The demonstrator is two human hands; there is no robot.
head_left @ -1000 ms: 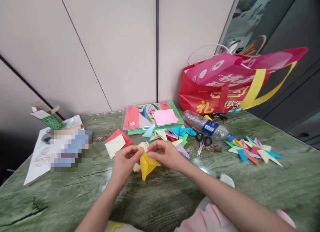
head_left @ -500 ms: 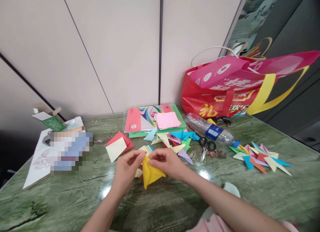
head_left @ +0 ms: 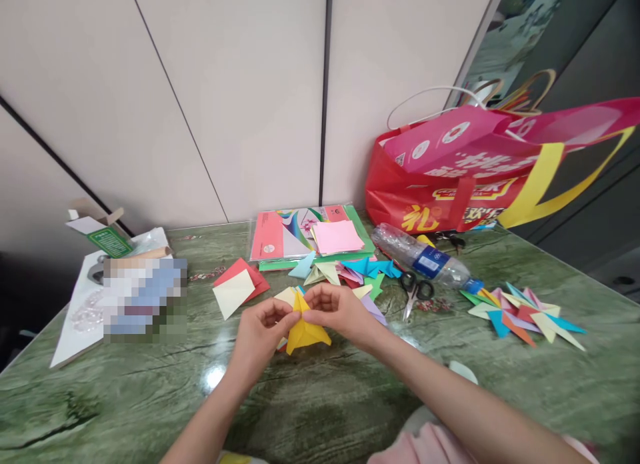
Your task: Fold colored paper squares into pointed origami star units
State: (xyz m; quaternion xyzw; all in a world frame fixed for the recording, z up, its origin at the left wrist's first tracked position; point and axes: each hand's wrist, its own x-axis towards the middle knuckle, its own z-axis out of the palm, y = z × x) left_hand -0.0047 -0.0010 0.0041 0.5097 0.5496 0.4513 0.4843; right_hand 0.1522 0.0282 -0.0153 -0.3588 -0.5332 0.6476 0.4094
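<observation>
Between my two hands is a folded yellow origami paper [head_left: 306, 337], its point upward and its lower edge spreading out. My left hand [head_left: 265, 327] pinches its left side near the top between thumb and fingers. On the right side my right hand [head_left: 337, 311] pinches it the same way. A stack of coloured paper lies behind and below it, mostly hidden by the hands. Just beyond are several folded paper pieces [head_left: 370, 269] in blue, cream, green and purple. Cream square paper [head_left: 234, 293] rests on red paper [head_left: 257, 282] to the left.
Scissors [head_left: 415, 291] and a plastic bottle [head_left: 425, 257] lie right of the folded pieces. Farther right is a cluster of joined folded papers [head_left: 525, 314]. Paper packs [head_left: 270, 234] with pink sheets [head_left: 339, 237] sit by the wall. A red bag [head_left: 440, 184] stands behind; a green box [head_left: 107, 239] is left.
The yellow paper has turned more upright, its point now showing between my fingertips. Both hands still pinch it. The view has shifted slightly.
</observation>
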